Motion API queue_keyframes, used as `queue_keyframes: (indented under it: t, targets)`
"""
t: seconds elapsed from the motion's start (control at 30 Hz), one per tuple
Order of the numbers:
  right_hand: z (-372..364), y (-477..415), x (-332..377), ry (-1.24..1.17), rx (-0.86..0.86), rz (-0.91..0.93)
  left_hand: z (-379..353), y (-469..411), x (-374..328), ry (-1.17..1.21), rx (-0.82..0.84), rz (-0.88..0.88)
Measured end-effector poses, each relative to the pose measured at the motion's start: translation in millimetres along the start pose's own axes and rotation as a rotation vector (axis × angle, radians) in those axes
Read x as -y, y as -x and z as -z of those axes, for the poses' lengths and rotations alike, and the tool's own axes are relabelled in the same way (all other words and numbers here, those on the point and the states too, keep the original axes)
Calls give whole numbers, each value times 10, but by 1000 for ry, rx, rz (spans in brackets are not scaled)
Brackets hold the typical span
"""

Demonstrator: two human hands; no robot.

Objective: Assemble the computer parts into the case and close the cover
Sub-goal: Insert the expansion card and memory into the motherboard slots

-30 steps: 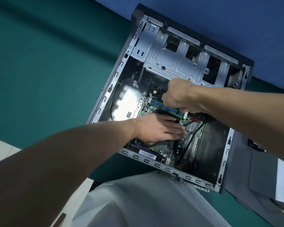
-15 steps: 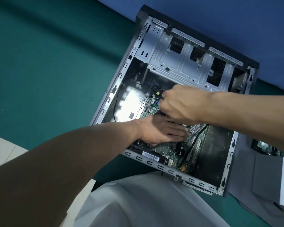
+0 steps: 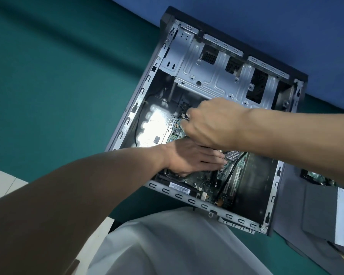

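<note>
**Desk:** How far along are you?

**Operator:** Partway, I'd say. The case (image 3: 139,100) lies open on its side on the table (image 3: 58,86), from the middle of my view out toward 2 o'clock. The board (image 3: 205,176) is already seated in it, and a black cable (image 3: 229,175) runs across the board toward 5 o'clock. The drive cage (image 3: 211,76) at the case's 12 o'clock end looks empty. A grey panel (image 3: 316,205), which I take for the cover, lies off at 4 o'clock, so closing up is still ahead. I judge I'm on the wiring now.

**Desk:** And your hands?

**Operator:** My left hand (image 3: 189,157) lies flat on the board with straight fingers, steadying it. My right hand (image 3: 211,124) is curled, its fingertips pinching what looks like a small plug (image 3: 184,117) with thin wires at the board's 11 o'clock corner. I can't see whether it's seated.

**Desk:** What's different from a second ago?

**Operator:** The right hand was over the coloured slots mid-board and has since travelled toward 11 o'clock. The left hand hasn't budged.
</note>
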State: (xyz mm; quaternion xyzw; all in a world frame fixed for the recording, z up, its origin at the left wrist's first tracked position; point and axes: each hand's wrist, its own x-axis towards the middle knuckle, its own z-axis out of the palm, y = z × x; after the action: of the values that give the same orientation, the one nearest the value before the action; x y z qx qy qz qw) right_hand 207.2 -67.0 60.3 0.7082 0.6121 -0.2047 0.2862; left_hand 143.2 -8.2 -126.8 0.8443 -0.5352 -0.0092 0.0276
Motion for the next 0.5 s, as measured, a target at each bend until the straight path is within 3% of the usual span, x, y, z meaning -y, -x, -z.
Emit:
queue_keyframes:
  t: [0.1, 0.23, 0.3, 0.43, 0.5]
  targets:
    - [-35, -1, -2, -31, -24, 40, 25, 2, -19, 7, -50, 32]
    - [-36, -164, -19, -604, 61, -391, 49, 2, -7, 8, 1, 26]
    - [-24, -216, -63, -722, 114, -512, 81, 7, -16, 2, 11, 41]
    - [67, -164, -103, -659, 294, -358, 87, -2, -26, 3, 53, 43]
    - [72, -98, -108, -392, 256, -234, 118, -4, -19, 32, 54, 36]
